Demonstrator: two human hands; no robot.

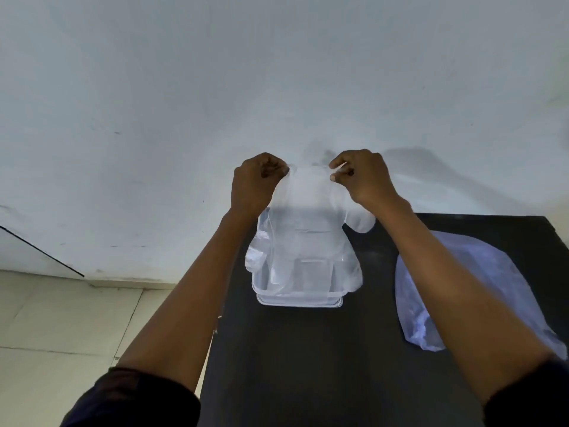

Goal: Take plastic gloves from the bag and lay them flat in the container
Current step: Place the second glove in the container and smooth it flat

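I'm seeing both hands up w/ a clear plastic glove (303, 211) stretched btwn them, left hand (254, 183) w/ grip pinching its 10 o'clock corner, right hand (363, 177) pinching the 2 o'clock corner, glove hanging over the clear container (300, 298) on the black worktop (308, 365), bag (431, 303) lying at container's 3 o'clock.

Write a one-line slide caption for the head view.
Both hands hold a clear glove over the container, bag alongside.
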